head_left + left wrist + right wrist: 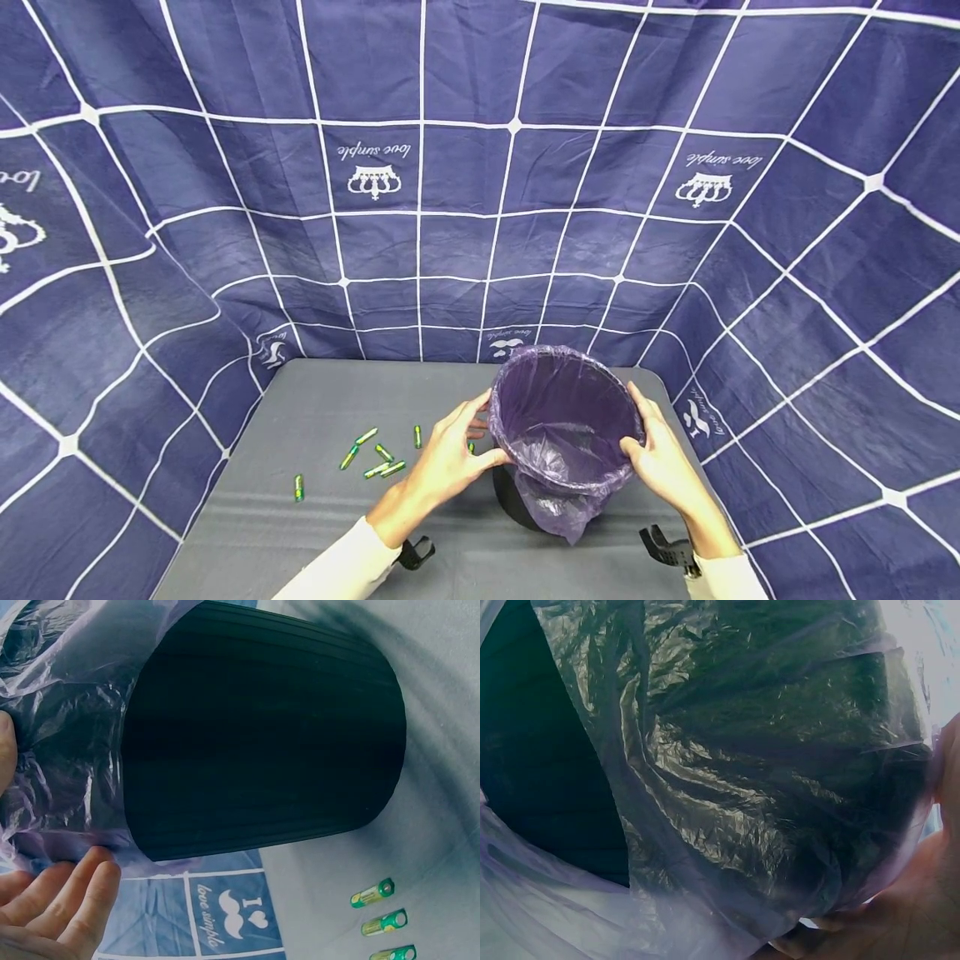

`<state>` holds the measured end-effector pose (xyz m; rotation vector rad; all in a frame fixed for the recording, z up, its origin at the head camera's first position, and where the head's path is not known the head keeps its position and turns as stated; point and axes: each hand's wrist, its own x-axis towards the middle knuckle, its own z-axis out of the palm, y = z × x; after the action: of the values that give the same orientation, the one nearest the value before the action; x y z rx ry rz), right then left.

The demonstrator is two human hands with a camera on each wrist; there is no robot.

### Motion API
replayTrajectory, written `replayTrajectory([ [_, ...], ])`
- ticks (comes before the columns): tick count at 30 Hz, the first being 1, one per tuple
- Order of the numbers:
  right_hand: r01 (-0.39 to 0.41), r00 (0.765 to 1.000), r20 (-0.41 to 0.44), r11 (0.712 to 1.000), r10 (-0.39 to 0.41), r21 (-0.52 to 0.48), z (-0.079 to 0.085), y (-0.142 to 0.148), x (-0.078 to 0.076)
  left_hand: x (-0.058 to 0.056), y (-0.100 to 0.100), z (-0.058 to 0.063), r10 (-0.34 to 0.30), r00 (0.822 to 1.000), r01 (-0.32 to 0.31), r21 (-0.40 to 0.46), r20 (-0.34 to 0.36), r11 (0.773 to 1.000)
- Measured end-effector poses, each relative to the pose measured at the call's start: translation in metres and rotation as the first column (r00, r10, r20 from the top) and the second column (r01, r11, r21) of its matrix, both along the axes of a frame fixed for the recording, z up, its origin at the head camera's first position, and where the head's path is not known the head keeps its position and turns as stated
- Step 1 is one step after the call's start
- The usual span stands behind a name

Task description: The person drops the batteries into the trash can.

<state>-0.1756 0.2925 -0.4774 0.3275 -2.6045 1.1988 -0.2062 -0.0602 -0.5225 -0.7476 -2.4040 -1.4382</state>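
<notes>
A black trash can stands on the grey table, lined with a thin purple translucent trash bag. The bag's edge is folded outward over the rim and hangs loosely down the near side. My left hand holds the left of the rim, thumb in front and fingers farther round the side. Over on the right, my right hand grips the rim through the bag, its thumb at the inner edge and its fingers outside. The right wrist view is mostly filled by crinkled bag, and that hand shows only partly.
Several green and yellow batteries lie scattered on the grey table left of the can. One battery is partly hidden behind my left hand. A blue curtain with white grid lines encloses the back and sides.
</notes>
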Motion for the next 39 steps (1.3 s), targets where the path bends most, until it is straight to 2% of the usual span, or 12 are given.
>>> replayTrajectory([
  [4, -0.016, 1.0, -0.007, 1.0, 0.016, 0.024, 0.001, 0.001, 0.001, 0.002, 0.001, -0.004, -0.013, 1.0, 0.013, 0.024, -0.004, 1.0],
  [6, -0.009, 1.0, -0.021, 0.997, 0.011, 0.07, 0.001, 0.001, -0.001, 0.003, 0.001, -0.006, -0.013, 1.0, 0.013, 0.032, 0.008, 0.999],
  [12, 0.017, 0.996, -0.087, 0.979, 0.001, 0.205, 0.007, -0.002, -0.019, 0.005, 0.003, -0.014, -0.028, 0.998, 0.027, 0.013, 0.05, 1.0],
  [16, -0.032, 0.998, -0.052, 0.966, 0.047, 0.258, 0.013, -0.003, -0.034, 0.004, 0.002, -0.021, -0.03, 0.999, 0.03, 0.0, 0.04, 1.0],
  [20, -0.08, 0.997, 0.005, 0.955, 0.082, 0.287, 0.014, -0.003, -0.042, 0.003, -0.006, -0.03, -0.026, 1.0, 0.025, -0.042, -0.013, 0.999],
  [24, -0.087, 0.996, 0.021, 0.948, 0.085, 0.307, 0.01, -0.002, -0.041, 0.001, -0.023, -0.046, 0.0, 1.0, -0.003, -0.118, -0.022, 0.993],
  [28, -0.087, 0.996, 0.017, 0.946, 0.086, 0.313, 0.01, -0.004, -0.04, -0.007, -0.042, -0.067, 0.039, 0.999, -0.04, -0.175, -0.009, 0.984],
  [35, -0.08, 0.997, 0.005, 0.945, 0.083, 0.316, 0.01, -0.004, -0.038, -0.028, -0.06, -0.104, 0.063, 0.995, -0.083, -0.28, -0.079, 0.957],
  [39, -0.081, 0.996, -0.01, 0.946, 0.089, 0.313, 0.01, -0.004, -0.037, -0.04, -0.063, -0.119, 0.064, 0.995, -0.086, -0.35, -0.075, 0.933],
])
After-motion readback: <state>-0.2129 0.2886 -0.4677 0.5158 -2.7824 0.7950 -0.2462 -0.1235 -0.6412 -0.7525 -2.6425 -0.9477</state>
